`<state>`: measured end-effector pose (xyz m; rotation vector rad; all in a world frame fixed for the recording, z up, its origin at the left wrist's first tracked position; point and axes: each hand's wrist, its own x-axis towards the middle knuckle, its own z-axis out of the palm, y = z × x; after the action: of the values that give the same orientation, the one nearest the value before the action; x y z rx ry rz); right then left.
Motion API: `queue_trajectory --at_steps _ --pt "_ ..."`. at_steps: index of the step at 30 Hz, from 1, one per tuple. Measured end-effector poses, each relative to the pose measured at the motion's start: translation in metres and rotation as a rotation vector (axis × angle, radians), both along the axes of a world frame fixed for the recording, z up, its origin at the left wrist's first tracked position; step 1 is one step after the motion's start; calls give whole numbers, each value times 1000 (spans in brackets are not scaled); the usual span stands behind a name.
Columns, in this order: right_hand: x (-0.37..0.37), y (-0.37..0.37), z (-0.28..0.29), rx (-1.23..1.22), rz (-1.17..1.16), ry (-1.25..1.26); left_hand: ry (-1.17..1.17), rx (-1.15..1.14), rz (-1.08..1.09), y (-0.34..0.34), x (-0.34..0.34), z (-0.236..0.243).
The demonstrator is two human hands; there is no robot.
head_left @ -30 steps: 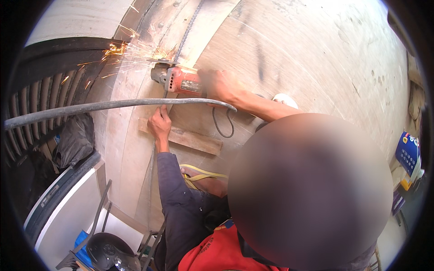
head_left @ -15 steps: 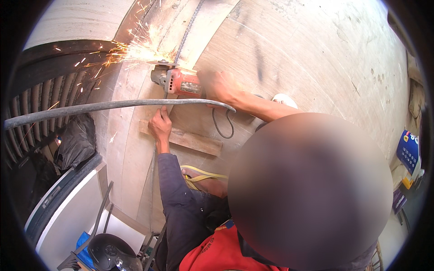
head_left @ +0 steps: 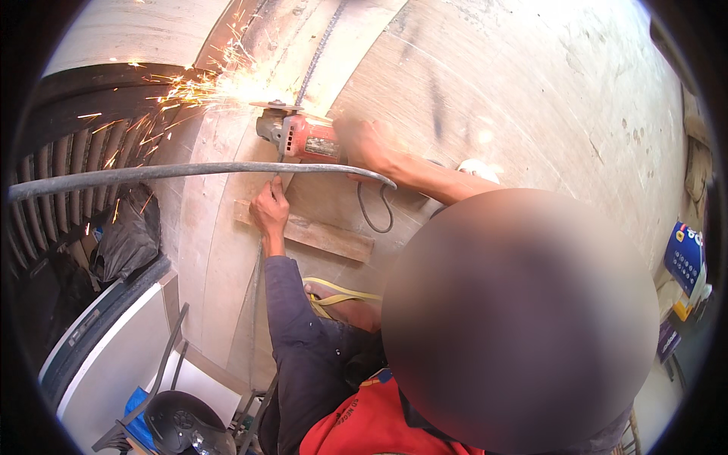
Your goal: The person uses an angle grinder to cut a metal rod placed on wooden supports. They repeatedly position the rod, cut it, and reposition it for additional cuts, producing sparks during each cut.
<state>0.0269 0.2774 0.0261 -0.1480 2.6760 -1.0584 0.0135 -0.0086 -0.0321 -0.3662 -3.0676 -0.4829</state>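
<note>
Grinder (head_left: pixel 309 139), red-bodied, over the floor (head_left: pixel 516 98), with disc (head_left: pixel 274 105) beside a ribbed bar (head_left: pixel 319 57) amid sparks (head_left: pixel 235 87). Probably fairly heavy and rigid, best taken round the rear body, clear of the disc. For the bar, likely stiff and rough: take hold well away. No sign of wearer's own hands. Seen instead: co-worker's right hand (head_left: pixel 368 145), blurred, wrapped around the grinder's rear; co-worker's left hand (head_left: pixel 269 206), fingers bunched at the bar near a wood block (head_left: pixel 330 239). Cannot tell how firmly.
</note>
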Motion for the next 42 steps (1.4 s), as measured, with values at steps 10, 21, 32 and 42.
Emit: queue_trajectory --at_steps 10,21,32,42 --pt "3 1 -1 43 5 70 -11 19 5 -1 -1 -3" --pt "1 2 8 80 12 44 -26 16 9 0 -2 -2" --pt "0 6 24 90 58 -59 57 -32 21 1 2 -3" --pt "-1 6 27 87 56 -80 59 -57 21 -1 2 -5"
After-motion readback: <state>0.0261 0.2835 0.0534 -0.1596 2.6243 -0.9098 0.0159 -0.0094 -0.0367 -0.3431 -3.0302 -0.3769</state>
